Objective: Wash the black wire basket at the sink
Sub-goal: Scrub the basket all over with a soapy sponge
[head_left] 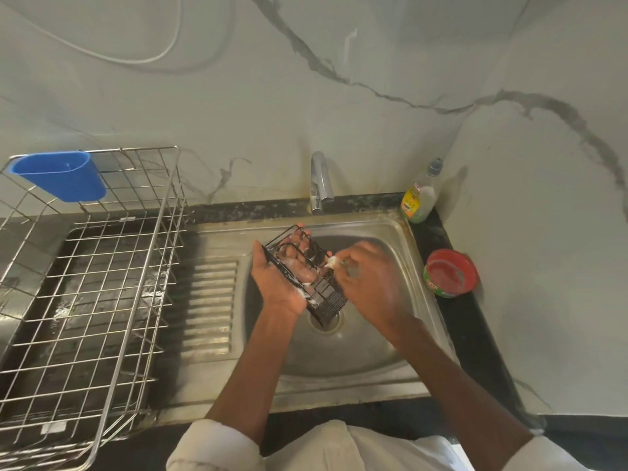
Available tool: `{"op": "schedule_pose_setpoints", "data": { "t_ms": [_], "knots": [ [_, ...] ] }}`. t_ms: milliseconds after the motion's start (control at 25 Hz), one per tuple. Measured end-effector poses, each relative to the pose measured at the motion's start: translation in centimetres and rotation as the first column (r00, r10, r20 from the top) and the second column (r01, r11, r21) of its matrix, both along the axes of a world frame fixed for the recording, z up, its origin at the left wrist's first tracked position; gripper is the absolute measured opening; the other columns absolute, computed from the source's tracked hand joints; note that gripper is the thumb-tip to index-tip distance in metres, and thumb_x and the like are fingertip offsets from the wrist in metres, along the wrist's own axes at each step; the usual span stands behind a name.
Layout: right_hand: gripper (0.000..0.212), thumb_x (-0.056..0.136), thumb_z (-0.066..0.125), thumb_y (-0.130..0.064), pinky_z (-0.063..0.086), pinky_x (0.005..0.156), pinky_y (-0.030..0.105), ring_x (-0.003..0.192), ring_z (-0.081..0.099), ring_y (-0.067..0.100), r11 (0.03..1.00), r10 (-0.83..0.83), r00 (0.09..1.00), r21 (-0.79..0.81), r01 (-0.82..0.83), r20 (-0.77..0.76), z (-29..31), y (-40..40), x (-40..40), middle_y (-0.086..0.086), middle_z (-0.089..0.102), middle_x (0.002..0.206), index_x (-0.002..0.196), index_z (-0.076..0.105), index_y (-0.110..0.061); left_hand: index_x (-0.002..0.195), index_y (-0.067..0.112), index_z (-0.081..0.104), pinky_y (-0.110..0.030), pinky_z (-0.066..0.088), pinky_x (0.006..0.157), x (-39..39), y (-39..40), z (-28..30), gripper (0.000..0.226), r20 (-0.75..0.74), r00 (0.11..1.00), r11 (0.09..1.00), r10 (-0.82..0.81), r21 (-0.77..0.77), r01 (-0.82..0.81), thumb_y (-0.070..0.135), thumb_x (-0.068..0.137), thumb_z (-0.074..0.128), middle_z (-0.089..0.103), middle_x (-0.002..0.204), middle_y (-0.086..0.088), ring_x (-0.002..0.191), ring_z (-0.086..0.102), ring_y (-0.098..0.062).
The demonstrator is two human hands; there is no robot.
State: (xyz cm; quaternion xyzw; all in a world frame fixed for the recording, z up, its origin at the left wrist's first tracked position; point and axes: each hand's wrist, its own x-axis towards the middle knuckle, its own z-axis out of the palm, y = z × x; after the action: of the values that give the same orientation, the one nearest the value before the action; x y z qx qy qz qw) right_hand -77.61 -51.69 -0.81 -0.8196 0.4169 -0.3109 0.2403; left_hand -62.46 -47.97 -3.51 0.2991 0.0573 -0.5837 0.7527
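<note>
The black wire basket (325, 294) is held over the steel sink (401, 239), tilted, with soap foam on its wires. My left hand (283, 283) is palm up under and inside it, fingers reaching through the wire frame and holding it. My right hand (367, 277), blurred by motion, pinches a small foamy scrubber (334, 261) against the basket's right side. The tap (319, 180) stands behind the basin; no water stream shows.
A large steel dish rack (102, 283) with a blue plastic cup holder (61, 178) fills the counter on the left. A dish soap bottle (419, 195) and a red soap tub (450, 271) sit on the dark ledge to the right. Marble walls close the corner.
</note>
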Motion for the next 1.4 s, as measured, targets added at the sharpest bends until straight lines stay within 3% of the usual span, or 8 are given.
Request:
{"op": "schedule_pose_setpoints", "data": {
  "t_ms": [200, 440, 600, 720, 960, 1080, 1200, 1400],
  "knots": [
    [0.009, 0.093, 0.073, -0.013, 0.033, 0.065, -0.005, 0.065, 0.044, -0.012, 0.995, -0.073, 0.997, 0.071, 0.075, -0.029, 1.7, -2.7, 4.2, -0.002, 0.068, 0.086, 0.097, 0.08, -0.012, 0.129, 0.002, 0.07, -0.047, 0.062, 0.091, -1.6, 0.4, 0.3, 0.087, 0.128, 0.974, 0.982, -0.184, -0.023, 0.189, 0.075, 0.103, 0.032, 0.074, 0.122, -0.021, 0.113, 0.073, -0.036],
    [0.012, 0.096, 0.069, -0.016, 0.046, 0.071, 0.023, 0.074, 0.054, 0.006, 0.992, 0.102, 0.98, 0.086, -0.088, -0.173, 1.7, -0.7, 1.5, -0.008, 0.063, 0.087, 0.101, 0.08, -0.015, 0.139, -0.001, 0.063, -0.04, 0.06, 0.087, -0.4, 0.2, 0.1, 0.091, 0.107, 0.981, 0.986, -0.164, -0.016, 0.166, 0.076, 0.102, 0.032, 0.064, 0.121, -0.018, 0.104, 0.067, -0.032],
    [0.009, 0.096, 0.07, -0.018, 0.038, 0.065, 0.004, 0.069, 0.053, -0.003, 0.995, 0.004, 0.991, 0.098, 0.009, -0.131, 2.5, -1.6, 1.5, -0.008, 0.065, 0.09, 0.099, 0.078, -0.019, 0.137, -0.003, 0.066, -0.039, 0.064, 0.076, -1.5, 0.4, 0.1, 0.091, 0.186, 0.958, 0.976, -0.217, 0.05, 0.211, 0.075, 0.103, 0.033, 0.077, 0.106, -0.019, 0.094, 0.077, -0.032],
    [0.011, 0.099, 0.068, -0.021, 0.037, 0.071, 0.012, 0.078, 0.053, 0.002, 0.996, -0.016, 0.987, 0.086, 0.03, -0.158, 3.5, -3.5, 4.3, -0.005, 0.067, 0.097, 0.103, 0.077, -0.017, 0.113, 0.003, 0.075, -0.044, 0.063, 0.085, -1.9, 0.3, 0.3, 0.081, 0.175, 0.962, 0.978, -0.209, 0.053, 0.203, 0.073, 0.104, 0.034, 0.075, 0.109, -0.018, 0.098, 0.075, -0.033],
    [0.01, 0.095, 0.066, -0.016, 0.051, 0.075, 0.035, 0.075, 0.052, 0.011, 0.997, 0.064, 0.955, 0.051, -0.052, -0.289, 1.7, -0.6, -0.2, -0.004, 0.063, 0.084, 0.094, 0.076, -0.014, 0.144, -0.002, 0.064, -0.046, 0.054, 0.097, -0.3, 0.2, -0.9, 0.096, 0.123, 0.98, 0.987, -0.159, 0.06, 0.152, 0.079, 0.099, 0.037, 0.069, 0.123, -0.019, 0.107, 0.069, -0.033],
    [0.011, 0.096, 0.065, -0.022, 0.039, 0.07, 0.024, 0.077, 0.057, 0.012, 0.991, 0.099, 0.935, 0.12, -0.061, -0.339, 1.1, 0.5, -0.9, -0.006, 0.063, 0.086, 0.098, 0.076, -0.02, 0.146, 0.0, 0.063, -0.047, 0.052, 0.098, -0.5, 0.4, -1.0, 0.096, 0.137, 0.979, 0.987, -0.153, 0.076, 0.144, 0.08, 0.098, 0.038, 0.068, 0.128, -0.019, 0.109, 0.067, -0.033],
    [0.01, 0.097, 0.067, -0.02, 0.036, 0.059, 0.007, 0.071, 0.056, -0.002, 0.995, -0.015, 0.983, 0.096, 0.033, -0.182, 2.2, -1.4, 1.6, -0.01, 0.064, 0.092, 0.1, 0.076, -0.021, 0.147, -0.001, 0.06, -0.052, 0.055, 0.102, -1.1, 0.5, -0.6, 0.098, 0.137, 0.97, 0.98, -0.199, 0.047, 0.194, 0.08, 0.099, 0.036, 0.065, 0.139, -0.023, 0.123, 0.065, -0.039],
    [0.009, 0.097, 0.067, -0.021, 0.03, 0.06, 0.006, 0.071, 0.046, -0.004, 0.997, -0.001, 0.98, 0.075, 0.016, -0.201, 3.4, -3.1, 4.1, -0.014, 0.057, 0.086, 0.096, 0.075, -0.017, 0.134, 0.002, 0.063, -0.053, 0.061, 0.089, -1.0, 0.0, 0.0, 0.089, 0.131, 0.976, 0.984, -0.175, 0.043, 0.171, 0.08, 0.098, 0.038, 0.061, 0.131, -0.023, 0.12, 0.065, -0.04]
  ]
}}
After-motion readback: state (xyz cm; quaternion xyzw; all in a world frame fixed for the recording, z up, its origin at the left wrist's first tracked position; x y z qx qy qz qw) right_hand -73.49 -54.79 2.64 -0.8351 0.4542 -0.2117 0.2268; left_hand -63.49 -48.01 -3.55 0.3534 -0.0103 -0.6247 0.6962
